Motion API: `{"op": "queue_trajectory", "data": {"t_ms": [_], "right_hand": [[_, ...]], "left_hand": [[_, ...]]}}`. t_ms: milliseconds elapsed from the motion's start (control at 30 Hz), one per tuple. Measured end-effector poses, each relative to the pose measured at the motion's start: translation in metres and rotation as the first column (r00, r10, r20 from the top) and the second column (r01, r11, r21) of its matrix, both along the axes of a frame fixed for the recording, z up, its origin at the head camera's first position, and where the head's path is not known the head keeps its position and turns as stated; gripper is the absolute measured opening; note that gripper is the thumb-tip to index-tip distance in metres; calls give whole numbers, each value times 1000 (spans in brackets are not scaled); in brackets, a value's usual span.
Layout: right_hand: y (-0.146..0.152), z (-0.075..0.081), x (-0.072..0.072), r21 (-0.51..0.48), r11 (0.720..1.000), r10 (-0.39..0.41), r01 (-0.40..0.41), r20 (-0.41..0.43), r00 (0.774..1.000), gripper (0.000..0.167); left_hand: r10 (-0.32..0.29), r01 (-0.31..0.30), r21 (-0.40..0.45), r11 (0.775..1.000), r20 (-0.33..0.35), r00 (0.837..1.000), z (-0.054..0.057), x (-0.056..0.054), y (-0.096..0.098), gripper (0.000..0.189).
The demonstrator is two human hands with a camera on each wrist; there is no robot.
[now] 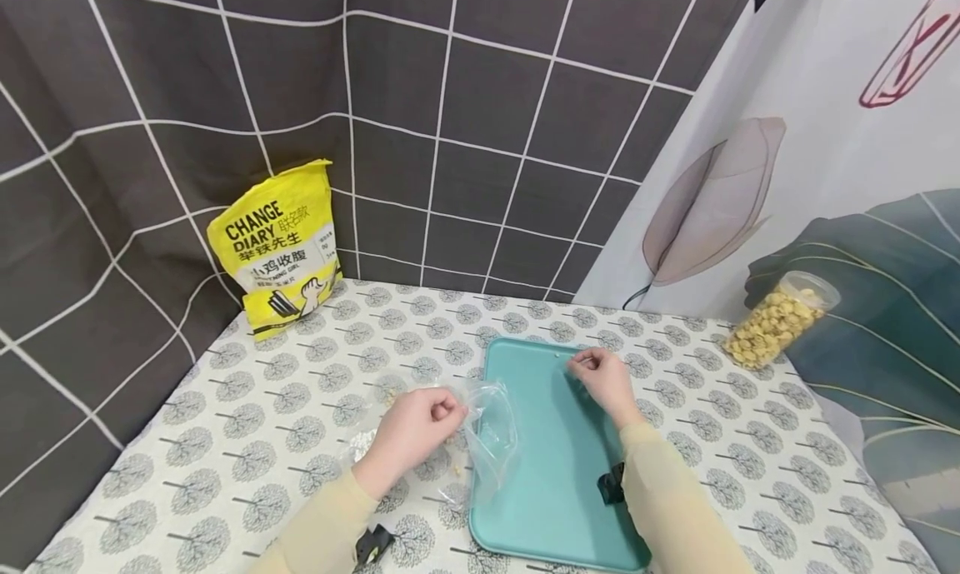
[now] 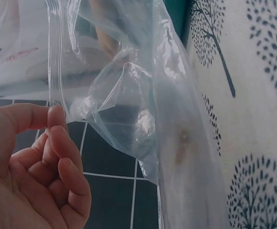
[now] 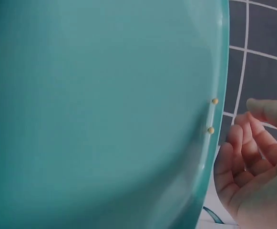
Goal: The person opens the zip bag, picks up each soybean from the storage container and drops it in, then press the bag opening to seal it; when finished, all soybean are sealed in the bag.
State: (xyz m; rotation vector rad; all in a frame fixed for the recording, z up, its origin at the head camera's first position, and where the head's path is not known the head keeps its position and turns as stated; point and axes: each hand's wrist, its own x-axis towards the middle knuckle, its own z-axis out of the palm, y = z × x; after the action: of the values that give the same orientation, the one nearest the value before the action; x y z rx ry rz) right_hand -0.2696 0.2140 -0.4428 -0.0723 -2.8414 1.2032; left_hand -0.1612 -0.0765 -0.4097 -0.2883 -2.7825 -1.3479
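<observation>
My left hand [image 1: 420, 428] pinches the zip edge of a clear zip-top bag [image 1: 495, 432] between thumb and forefinger. In the left wrist view the bag [image 2: 124, 109] hangs beside the fingertips, crumpled and see-through, with a blurred brownish bit showing in it. Part of the bag overlaps the left side of a teal tray [image 1: 547, 474]. Over the tray's far end is my right hand [image 1: 603, 382], its fingers loosely curled with nothing visible between them. Close to its fingertips, two small yellowish pellets [image 3: 212, 116] lie along the rim of the tray [image 3: 105, 105].
A yellow snack bag [image 1: 281, 249] stands at the back left against the dark checked curtain [image 1: 405, 141]. To the far right, a clear jar of yellow popcorn-like pieces [image 1: 772, 324] leans tilted. The tree-print cloth [image 1: 247, 457] covers the table.
</observation>
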Motion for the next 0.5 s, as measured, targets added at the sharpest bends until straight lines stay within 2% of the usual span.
{"op": "queue_trajectory", "data": {"t_ms": [267, 500], "right_hand": [[3, -5, -12, 60, 997, -56, 57, -27, 998, 20], [7, -5, -21, 82, 993, -86, 86, -4, 996, 21]], "left_hand": [[14, -14, -17, 1000, 14, 1000, 0, 0, -3, 19], [29, -29, -30, 999, 11, 1000, -1, -1, -8, 19]]}}
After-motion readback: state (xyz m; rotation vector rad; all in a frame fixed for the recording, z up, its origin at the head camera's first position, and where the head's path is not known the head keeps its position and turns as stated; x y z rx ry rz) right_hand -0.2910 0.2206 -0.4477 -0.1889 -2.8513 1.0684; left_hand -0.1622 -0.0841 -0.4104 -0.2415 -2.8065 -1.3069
